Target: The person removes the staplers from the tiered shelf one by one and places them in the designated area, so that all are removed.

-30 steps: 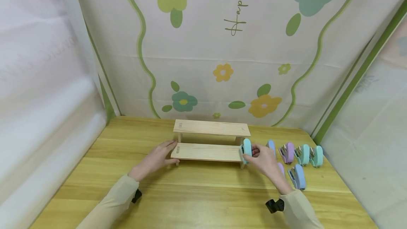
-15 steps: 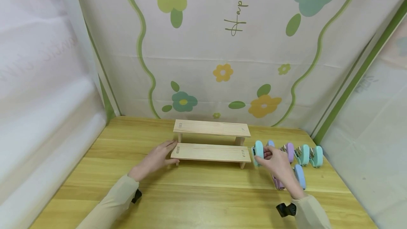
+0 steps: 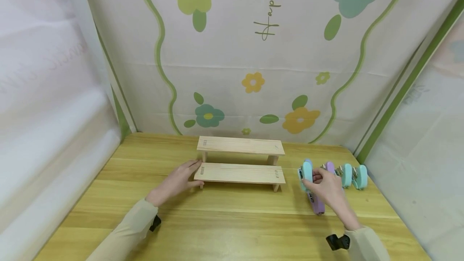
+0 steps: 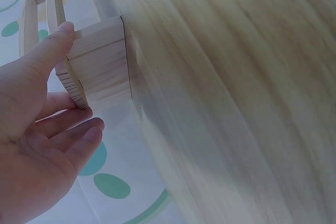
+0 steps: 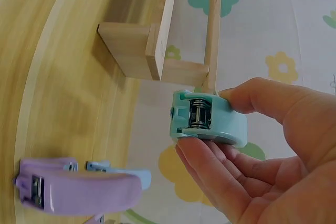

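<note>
My right hand (image 3: 328, 186) pinches a mint-green mini stapler (image 3: 306, 175) between thumb and fingers, right of the shelf and above the table. Its metal spring shows in the right wrist view, where the stapler (image 5: 228, 121) is gripped by its sides. A two-step wooden shelf (image 3: 239, 173) stands on the table. At its left end my left hand (image 3: 177, 182) holds the lower board, thumb at the front edge and fingertips at the rear edge. In the left wrist view the board's end (image 4: 72, 87) sits between thumb and fingers.
Under the right hand a purple stapler (image 3: 318, 205) lies on the table, also large in the right wrist view. Farther back are another purple stapler (image 3: 330, 167) and two mint ones (image 3: 346, 175). Blue staplers are mostly hidden. A flowered cloth (image 3: 232, 51) hangs behind.
My right hand has carried the mint stapler rightward, from the right end of the lower board to above the other staplers. My left hand stays at the shelf's left end.
</note>
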Demonstrator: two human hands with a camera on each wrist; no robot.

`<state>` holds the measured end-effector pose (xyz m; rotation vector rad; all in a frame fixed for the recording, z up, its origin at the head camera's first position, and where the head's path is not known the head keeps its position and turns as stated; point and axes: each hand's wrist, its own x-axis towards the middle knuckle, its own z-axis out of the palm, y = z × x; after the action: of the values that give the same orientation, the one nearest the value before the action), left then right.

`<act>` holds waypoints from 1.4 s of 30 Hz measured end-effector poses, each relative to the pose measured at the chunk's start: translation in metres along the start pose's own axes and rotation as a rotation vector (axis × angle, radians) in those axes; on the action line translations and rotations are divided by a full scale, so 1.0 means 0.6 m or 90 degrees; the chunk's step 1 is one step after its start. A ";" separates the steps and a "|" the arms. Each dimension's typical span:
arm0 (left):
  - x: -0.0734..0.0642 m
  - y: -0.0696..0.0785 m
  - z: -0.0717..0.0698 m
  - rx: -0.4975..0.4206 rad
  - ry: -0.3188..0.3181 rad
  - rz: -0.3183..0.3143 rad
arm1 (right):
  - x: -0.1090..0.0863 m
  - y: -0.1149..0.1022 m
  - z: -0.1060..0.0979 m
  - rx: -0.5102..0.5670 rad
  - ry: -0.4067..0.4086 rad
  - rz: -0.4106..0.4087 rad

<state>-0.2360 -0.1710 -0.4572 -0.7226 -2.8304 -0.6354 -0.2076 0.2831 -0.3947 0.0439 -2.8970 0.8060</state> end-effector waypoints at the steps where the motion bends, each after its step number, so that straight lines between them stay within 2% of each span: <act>1: 0.000 -0.001 0.000 0.002 0.002 0.003 | -0.002 0.003 -0.003 0.000 0.000 0.004; 8: 0.001 -0.003 -0.002 -0.005 -0.007 -0.009 | -0.009 0.027 -0.019 -0.013 -0.001 0.016; 16: 0.001 -0.005 -0.002 0.001 -0.010 -0.005 | -0.012 0.049 -0.036 -0.031 0.011 0.019; 23: 0.000 -0.004 0.000 -0.005 -0.009 -0.006 | -0.018 0.073 -0.054 -0.039 0.004 0.055; 30: 0.001 -0.007 0.005 0.017 0.010 0.018 | -0.022 0.087 -0.074 -0.041 -0.026 0.090; 42: 0.003 -0.007 0.005 -0.002 -0.006 0.002 | -0.028 0.111 -0.092 -0.063 -0.006 0.073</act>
<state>-0.2399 -0.1721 -0.4611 -0.7332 -2.8367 -0.6367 -0.1885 0.3686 -0.3842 -0.1295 -2.9659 0.6799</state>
